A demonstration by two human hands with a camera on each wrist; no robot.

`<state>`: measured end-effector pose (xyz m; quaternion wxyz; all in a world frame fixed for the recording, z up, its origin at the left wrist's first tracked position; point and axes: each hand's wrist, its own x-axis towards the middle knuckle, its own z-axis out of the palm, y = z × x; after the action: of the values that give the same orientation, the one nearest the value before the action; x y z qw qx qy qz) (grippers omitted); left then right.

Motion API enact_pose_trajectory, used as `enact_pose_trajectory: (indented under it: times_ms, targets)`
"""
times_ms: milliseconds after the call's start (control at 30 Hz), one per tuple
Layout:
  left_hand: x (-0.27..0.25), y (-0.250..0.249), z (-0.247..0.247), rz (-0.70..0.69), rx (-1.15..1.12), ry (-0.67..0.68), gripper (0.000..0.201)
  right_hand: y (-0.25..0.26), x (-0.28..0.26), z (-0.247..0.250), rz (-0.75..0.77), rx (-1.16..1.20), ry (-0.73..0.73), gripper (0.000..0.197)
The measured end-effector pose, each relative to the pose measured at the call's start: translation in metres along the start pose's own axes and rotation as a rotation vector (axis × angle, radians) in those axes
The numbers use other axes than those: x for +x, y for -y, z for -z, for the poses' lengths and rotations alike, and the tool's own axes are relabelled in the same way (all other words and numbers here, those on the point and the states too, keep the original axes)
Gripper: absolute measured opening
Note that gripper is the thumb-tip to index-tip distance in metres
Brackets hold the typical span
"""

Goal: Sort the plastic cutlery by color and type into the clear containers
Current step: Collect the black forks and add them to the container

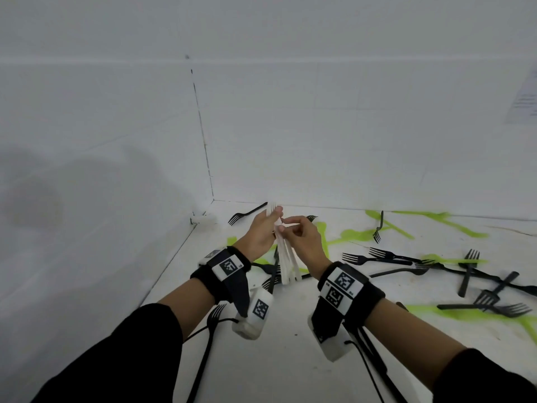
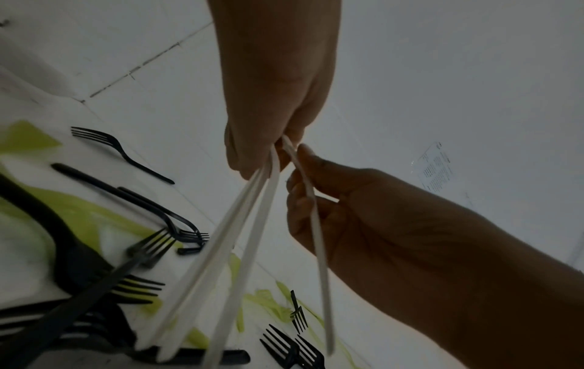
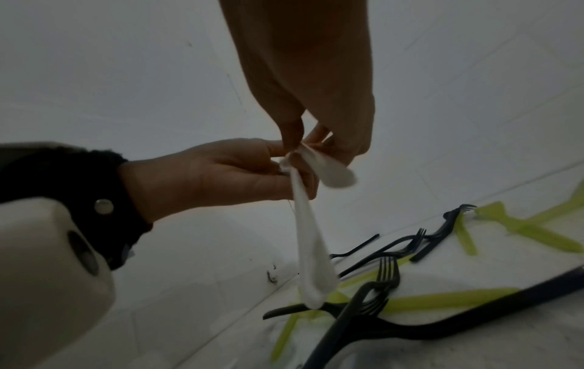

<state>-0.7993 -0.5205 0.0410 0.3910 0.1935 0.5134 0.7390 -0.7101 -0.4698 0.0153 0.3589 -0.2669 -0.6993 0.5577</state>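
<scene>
My left hand (image 1: pixel 266 228) grips a bundle of white plastic cutlery (image 1: pixel 286 261) near its head ends, the handles hanging down over the table. My right hand (image 1: pixel 293 228) pinches one white piece (image 2: pixel 319 237) of that bundle between thumb and fingers, just beside the left hand (image 2: pixel 271 139). In the right wrist view the white handles (image 3: pixel 308 249) hang below both hands. Several black forks (image 1: pixel 386 257) lie scattered on the white table. No clear container is in view.
White walls meet in a corner (image 1: pixel 212 196) just behind the hands. Green paint streaks (image 1: pixel 351 235) cross the table top (image 1: pixel 290 359). More black forks lie at the far right (image 1: pixel 494 303), near the corner (image 1: pixel 245 215) and under my left wrist (image 1: pixel 215 315).
</scene>
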Motion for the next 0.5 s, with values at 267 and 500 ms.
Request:
enact_pose_trajectory:
  times_ms: [267,500]
  targets:
    - [-0.001,-0.011,0.015,0.015,-0.135,0.05,0.018,0.002,-0.02,-0.007,-0.207,0.072,0.392,0.03]
    - [0.004,-0.005,0.006,-0.022,0.259,0.192,0.019,-0.007,-0.016,0.038,-0.111,-0.138,0.188,0.027]
